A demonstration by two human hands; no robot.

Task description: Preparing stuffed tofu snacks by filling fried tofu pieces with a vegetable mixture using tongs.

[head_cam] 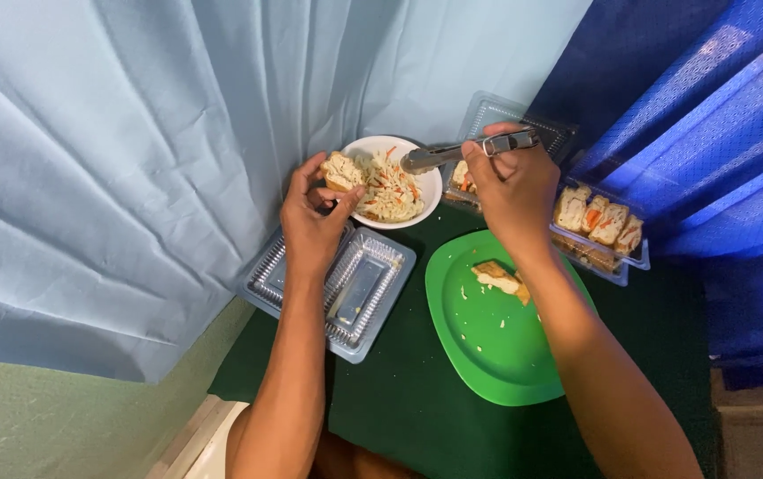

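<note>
My left hand (312,213) holds a piece of bread (340,170) topped with pale filling, just over the left rim of a white bowl (429,189) of shredded slaw with orange bits. My right hand (510,182) grips a metal spoon (434,157), whose scoop end lies over the bowl's far right rim. Below my right wrist a green plate (488,341) carries one bread piece (498,278) with filling and some crumbs.
An empty clear plastic tray (365,284) lies under my left forearm. A clear container (603,232) with several filled sandwich pieces sits to the right, its lid (501,113) behind. The table has a dark green cloth (399,399). Light blue (133,160) and dark blue (709,115) curtains hang behind.
</note>
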